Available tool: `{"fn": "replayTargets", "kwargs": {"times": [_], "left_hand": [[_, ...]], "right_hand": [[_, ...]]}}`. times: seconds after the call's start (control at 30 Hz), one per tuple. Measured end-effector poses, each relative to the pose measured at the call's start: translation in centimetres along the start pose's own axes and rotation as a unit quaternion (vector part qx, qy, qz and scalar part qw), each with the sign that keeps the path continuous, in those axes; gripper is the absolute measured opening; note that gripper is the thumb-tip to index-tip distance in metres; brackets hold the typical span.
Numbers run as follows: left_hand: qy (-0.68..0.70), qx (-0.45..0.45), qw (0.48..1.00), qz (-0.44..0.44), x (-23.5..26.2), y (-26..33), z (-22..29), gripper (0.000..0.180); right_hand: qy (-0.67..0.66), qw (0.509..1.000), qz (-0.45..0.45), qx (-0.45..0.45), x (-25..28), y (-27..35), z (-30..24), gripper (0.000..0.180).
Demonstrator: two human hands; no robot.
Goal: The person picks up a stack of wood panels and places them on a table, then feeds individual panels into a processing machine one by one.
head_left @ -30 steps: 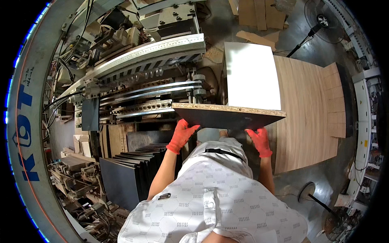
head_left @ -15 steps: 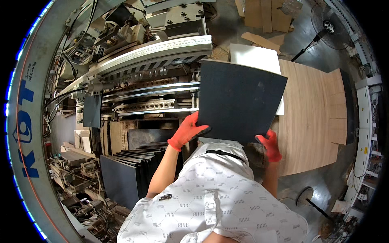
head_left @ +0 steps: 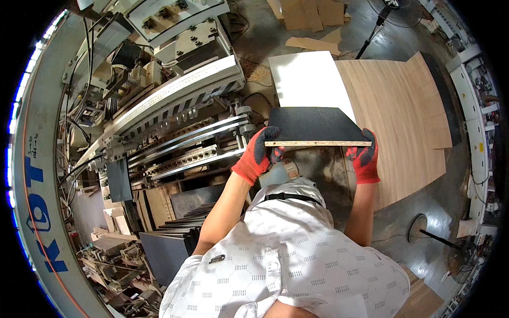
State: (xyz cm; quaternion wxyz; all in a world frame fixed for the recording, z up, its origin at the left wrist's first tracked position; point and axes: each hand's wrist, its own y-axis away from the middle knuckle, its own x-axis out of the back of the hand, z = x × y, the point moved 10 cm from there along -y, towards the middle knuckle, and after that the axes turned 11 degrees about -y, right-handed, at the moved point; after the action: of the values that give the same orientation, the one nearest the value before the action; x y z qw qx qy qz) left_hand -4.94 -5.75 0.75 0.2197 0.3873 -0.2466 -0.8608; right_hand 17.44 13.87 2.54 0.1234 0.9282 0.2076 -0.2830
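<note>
Roughly level in front of the person's chest is a dark board, its pale chipboard edge turned toward the camera and its underside out of sight. The left hand, in a red and dark glove, is closed round the board's near left corner, fingers curled over the edge; the right hand, gloved the same way, clamps the near right corner, thumb on top. Just beyond the board lies a white panel, its near end hidden behind the dark one, resting on a stack of wood-grain sheets to the right. To the left stands a drilling machine with long metal rails, its far parts bent and crowded toward the rim. Below it, dark panels stand on edge, partly cut off by the person's patterned shirt.
</note>
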Motion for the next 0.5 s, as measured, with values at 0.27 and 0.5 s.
{"fn": "replayTargets", "kwargs": {"times": [0.27,0.5], "left_hand": [[0.029,0.026,0.999,0.0,0.7,-2.2,-1.1,0.021],[-0.024,-0.039,0.999,-0.001,-1.0,-3.8,-1.0,0.028]], "right_hand": [[0.013,0.993,0.12,-0.001,1.6,0.6,0.8,0.031],[-0.169,0.968,0.112,-0.149,3.1,-1.7,4.3,0.057]]}}
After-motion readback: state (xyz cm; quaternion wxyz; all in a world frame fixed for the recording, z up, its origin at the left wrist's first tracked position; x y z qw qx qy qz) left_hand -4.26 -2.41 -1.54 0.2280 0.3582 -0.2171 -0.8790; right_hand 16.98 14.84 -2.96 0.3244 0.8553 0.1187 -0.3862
